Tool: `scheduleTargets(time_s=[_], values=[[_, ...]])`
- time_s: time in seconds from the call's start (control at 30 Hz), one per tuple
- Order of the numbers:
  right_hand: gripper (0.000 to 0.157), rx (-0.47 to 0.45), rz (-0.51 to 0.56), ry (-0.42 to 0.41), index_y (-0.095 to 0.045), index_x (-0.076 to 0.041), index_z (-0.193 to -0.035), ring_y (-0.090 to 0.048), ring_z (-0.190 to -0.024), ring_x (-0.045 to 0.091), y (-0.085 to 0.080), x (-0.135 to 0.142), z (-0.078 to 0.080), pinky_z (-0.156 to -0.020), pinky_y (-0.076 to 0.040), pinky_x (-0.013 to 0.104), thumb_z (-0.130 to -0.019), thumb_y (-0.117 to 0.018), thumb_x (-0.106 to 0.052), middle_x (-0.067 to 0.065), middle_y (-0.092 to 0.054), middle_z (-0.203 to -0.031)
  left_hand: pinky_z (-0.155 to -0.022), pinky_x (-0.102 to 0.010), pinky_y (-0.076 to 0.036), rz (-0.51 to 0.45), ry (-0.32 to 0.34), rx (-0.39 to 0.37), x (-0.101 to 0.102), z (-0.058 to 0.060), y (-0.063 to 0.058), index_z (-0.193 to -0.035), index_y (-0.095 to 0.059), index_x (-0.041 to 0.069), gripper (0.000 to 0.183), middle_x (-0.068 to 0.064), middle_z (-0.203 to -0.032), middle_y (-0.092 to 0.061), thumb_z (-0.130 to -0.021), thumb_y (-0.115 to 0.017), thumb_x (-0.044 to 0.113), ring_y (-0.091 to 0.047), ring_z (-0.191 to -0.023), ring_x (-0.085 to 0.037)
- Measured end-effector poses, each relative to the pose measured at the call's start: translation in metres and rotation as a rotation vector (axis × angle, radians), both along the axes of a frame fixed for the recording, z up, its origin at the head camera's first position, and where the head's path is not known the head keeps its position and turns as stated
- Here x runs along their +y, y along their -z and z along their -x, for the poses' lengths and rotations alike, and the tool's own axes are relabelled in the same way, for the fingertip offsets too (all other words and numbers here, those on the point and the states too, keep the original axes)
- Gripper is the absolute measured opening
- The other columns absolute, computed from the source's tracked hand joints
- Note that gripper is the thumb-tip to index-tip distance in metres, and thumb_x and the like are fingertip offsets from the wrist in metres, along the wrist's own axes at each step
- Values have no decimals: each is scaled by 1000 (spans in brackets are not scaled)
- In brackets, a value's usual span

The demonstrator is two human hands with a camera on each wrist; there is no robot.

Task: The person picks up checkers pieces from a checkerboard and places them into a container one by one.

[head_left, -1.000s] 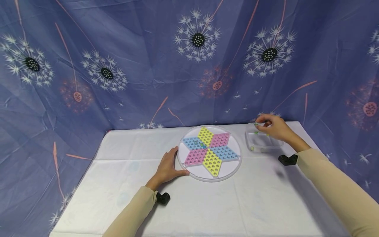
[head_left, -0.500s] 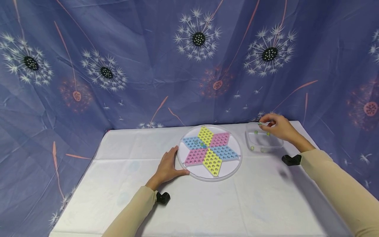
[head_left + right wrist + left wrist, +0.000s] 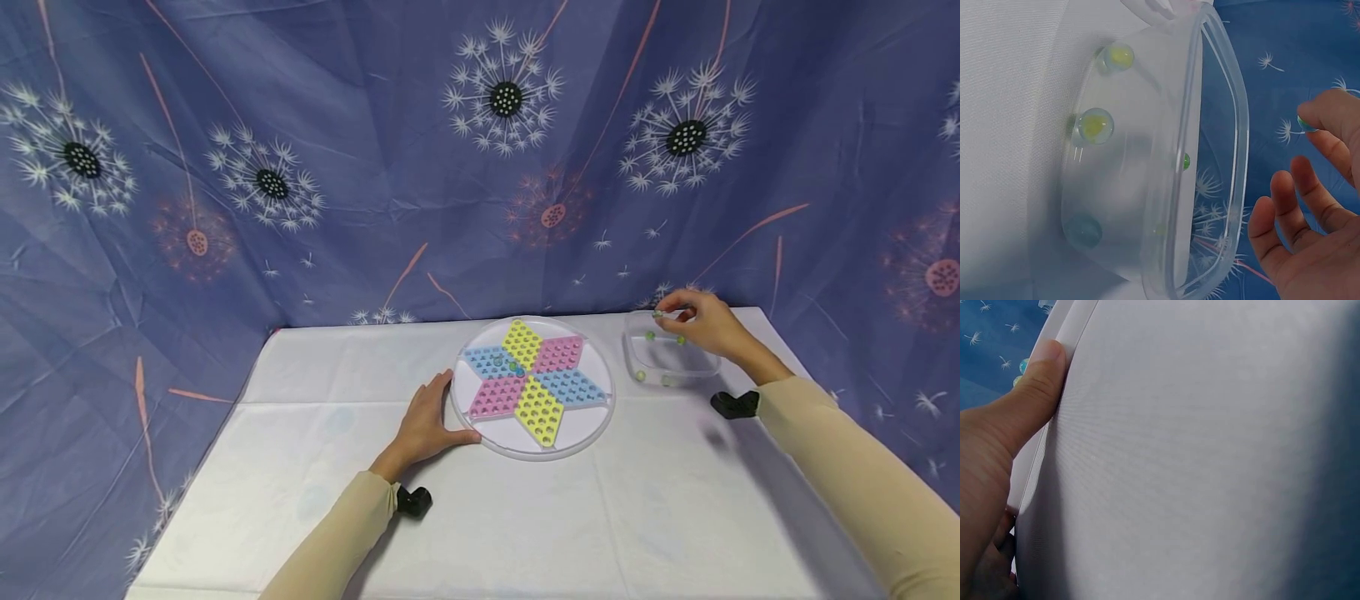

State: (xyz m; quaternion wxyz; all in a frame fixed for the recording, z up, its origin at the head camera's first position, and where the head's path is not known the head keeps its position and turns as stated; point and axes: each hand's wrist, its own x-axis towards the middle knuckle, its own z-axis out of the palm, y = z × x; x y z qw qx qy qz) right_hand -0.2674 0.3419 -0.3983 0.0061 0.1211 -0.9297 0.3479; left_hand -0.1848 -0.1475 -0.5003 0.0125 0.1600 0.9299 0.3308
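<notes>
A round white Chinese checkers board (image 3: 583,423) with a pink, yellow and blue star lies on the table. Three marbles (image 3: 497,361) sit in and near its left blue point. My left hand (image 3: 422,425) rests against the board's left rim, fingers and thumb spread; in the left wrist view the thumb (image 3: 1038,387) touches the rim. Over the clear plastic box (image 3: 1241,119), my right hand (image 3: 705,327) pinches a green-blue marble (image 3: 1305,125) between thumb and forefinger, the other fingers loosely bent. Several marbles (image 3: 1096,126) lie in the box.
A white cloth (image 3: 360,367) covers the table. Behind it hangs a blue curtain (image 3: 360,250) with dandelion prints, close to the table's back edge. The box stands at the back right, apart from the board.
My right hand shifts slightly right over the box with the marble pinched, then stays nearly still. The left hand and the board keep their places.
</notes>
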Motion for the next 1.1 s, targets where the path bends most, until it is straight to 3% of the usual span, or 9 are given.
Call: scheduleTargets(time_s=[0.23, 0.47, 0.63, 1.1], values=[[34, -39, -15, 4, -67, -5, -124, -61, -101, 34, 4, -7, 5, -67, -54, 33, -100, -69, -30, 22, -60, -127, -128, -49, -15, -9, -1, 11, -1, 0, 0, -161, -26, 0, 123, -19, -164, -33, -70, -93, 48, -28, -153, -35], [26, -71, -41, -2, -69, -9, -117, -63, -95, 33, 18, -9, 12, -68, -52, 36, -98, -72, -28, 21, -62, -123, -128, -48, -15, -5, 1, 6, -2, 0, 2, -162, -25, 1, 124, -17, -165, -32, -70, -93, 51, -26, -154, -34], [24, -70, -86, -17, -69, -9, -115, -63, -101, 36, 25, -8, 13, -75, -54, 42, -99, -70, -27, 21, -63, -122, -128, -47, -14, -2, 9, 15, -1, 1, 2, -162, -25, 2, 124, -16, -165, -33, -70, -92, 52, -25, -154, -33], [29, -70, -109, -38, -68, -7, -116, -64, -102, 39, 27, -10, 11, -77, -56, 48, -100, -69, -30, 25, -61, -124, -128, -47, -14, 2, 6, 22, -1, 1, 2, -161, -27, 0, 124, -18, -163, -35, -69, -94, 50, -27, -153, -34]])
